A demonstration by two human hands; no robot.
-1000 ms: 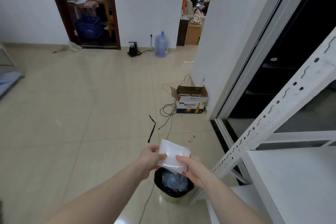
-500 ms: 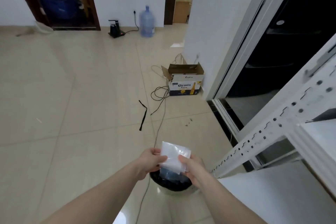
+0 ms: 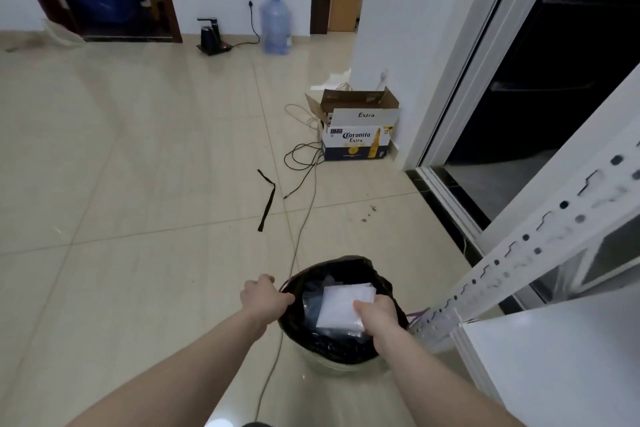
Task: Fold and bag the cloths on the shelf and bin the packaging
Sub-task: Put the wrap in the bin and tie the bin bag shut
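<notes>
Your hands have dropped from above the bin [image 3: 349,355] down to its mouth, and your left hand [image 3: 265,296] has let go of the packaging [image 3: 341,308]. It now grips the black liner's [image 3: 388,288] rim; your right hand [image 3: 379,314] pinches the white packaging inside the opening.

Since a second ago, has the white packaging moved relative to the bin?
Yes. The white packaging has gone down from above the bin into its black liner's mouth.
</notes>
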